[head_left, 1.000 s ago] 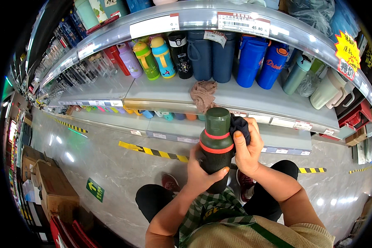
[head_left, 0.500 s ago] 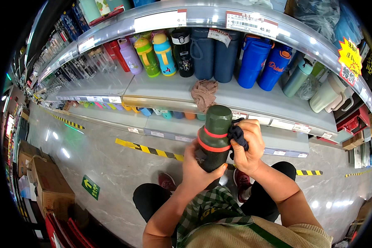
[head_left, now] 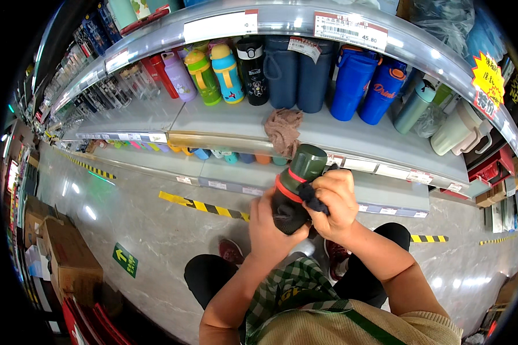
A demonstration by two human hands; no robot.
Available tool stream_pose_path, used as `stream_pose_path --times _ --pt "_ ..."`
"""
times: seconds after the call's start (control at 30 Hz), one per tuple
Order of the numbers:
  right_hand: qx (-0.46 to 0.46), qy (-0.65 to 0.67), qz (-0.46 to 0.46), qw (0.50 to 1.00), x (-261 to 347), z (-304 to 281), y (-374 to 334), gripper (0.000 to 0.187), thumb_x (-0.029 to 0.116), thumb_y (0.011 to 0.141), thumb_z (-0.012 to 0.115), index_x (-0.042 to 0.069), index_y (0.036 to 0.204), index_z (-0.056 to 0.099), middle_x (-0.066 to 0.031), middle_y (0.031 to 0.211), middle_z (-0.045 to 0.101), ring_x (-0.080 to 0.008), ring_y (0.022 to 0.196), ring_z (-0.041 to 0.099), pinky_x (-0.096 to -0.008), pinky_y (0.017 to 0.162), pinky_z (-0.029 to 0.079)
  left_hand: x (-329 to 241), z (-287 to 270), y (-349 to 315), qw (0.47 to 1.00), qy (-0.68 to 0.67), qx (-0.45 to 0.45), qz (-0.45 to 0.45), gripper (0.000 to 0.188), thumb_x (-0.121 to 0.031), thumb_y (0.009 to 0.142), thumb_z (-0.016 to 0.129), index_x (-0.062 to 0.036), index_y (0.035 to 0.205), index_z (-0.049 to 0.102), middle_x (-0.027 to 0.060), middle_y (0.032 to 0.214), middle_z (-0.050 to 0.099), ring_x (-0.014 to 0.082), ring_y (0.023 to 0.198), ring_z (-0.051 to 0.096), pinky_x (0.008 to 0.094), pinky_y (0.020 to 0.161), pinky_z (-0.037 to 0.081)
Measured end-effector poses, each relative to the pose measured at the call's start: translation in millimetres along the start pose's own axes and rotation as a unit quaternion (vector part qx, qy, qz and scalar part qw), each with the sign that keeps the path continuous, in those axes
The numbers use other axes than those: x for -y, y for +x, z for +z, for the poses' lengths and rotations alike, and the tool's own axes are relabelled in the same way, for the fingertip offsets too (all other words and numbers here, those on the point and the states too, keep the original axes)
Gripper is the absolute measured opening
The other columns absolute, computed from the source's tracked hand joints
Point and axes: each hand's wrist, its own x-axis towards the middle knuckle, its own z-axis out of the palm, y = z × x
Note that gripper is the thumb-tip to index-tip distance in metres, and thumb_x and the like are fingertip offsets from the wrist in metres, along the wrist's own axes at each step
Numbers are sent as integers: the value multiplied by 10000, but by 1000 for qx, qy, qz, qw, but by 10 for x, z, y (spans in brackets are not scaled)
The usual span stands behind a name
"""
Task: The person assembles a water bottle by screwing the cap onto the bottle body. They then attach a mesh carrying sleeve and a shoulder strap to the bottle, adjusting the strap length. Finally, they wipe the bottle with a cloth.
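Note:
A dark green thermos bottle (head_left: 307, 163) with red bands is in front of me, its capped top tilted up toward the shelf and slightly right. My left hand (head_left: 266, 228) is wrapped round its lower body from the left. A bunched black cloth (head_left: 315, 202) is pinched in my right hand (head_left: 335, 202), pressed against the bottle's side by the red bands. Beyond the cap, a crumpled brown cloth (head_left: 283, 129) hangs over the front edge of the shelf (head_left: 224, 126). Part of the bottle's lower body is hidden by my hands.
Several bottles, among them a blue tumbler (head_left: 351, 86) and a green kids' bottle (head_left: 203, 80), line the shelf. A beige jug (head_left: 456, 131) stands at its right end. Cardboard boxes (head_left: 75, 253) sit on the floor at left. Yellow-black tape (head_left: 204, 206) marks the floor.
The bottle has tilted further to the right. My right hand has moved slightly left and down, bringing the black cloth across the bottle's front near the red bands.

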Motion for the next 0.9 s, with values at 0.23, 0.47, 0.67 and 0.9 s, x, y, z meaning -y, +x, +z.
stream_pose_path --times 0.23,0.47,0.67,0.9 --pt "-17 160 127 979 -132 -131 47 237 181 836 651 -36 856 559 -134 869 584 -270 786 528 -362 719 438 73 -104 -59 921 -314 143 -182 801 -172 609 819 22 1258 393 132 1174 517 226 1107 514 375 943 420" --pt "15 294 250 923 -114 -199 117 439 383 906 554 -52 849 535 -132 858 544 -240 799 478 -344 744 392 128 -164 -55 851 -431 192 -230 824 -113 589 814 2 1288 393 104 1181 533 205 1100 527 367 956 418" --pt "-2 423 423 801 -122 -252 64 457 415 904 572 -38 964 565 -87 895 589 -155 827 536 -272 760 428 115 -212 -46 774 -533 231 -251 798 -125 592 797 16 1284 425 105 1179 558 209 1084 555 357 934 442" --pt "-72 468 486 735 2 -189 103 397 370 909 585 -16 1000 583 -50 907 609 -106 792 549 -234 727 434 241 -94 -102 682 -632 249 -269 829 -181 695 736 20 1371 300 114 1239 512 223 1116 529 357 948 431"
